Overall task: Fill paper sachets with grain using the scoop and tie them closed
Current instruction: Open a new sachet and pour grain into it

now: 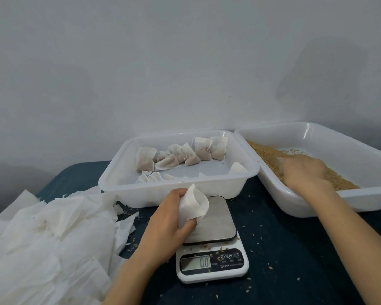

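Observation:
My left hand [168, 213] grips an empty white paper sachet [193, 204] with its mouth held open, just above the plate of a small digital scale [211, 243] that reads 0.0. My right hand [305, 173] is blurred and reaches down into the brown grain [266, 155] inside the white tray [317, 203] on the right. Its fingers are hidden in the grain, and no scoop shows. Several filled and tied sachets [180, 156] lie in the middle white tray [174, 194].
A heap of flat empty sachets [46, 238] covers the table's left side. Loose grains are scattered over the dark blue tabletop [295, 249] and on the scale. A grey wall stands close behind both trays.

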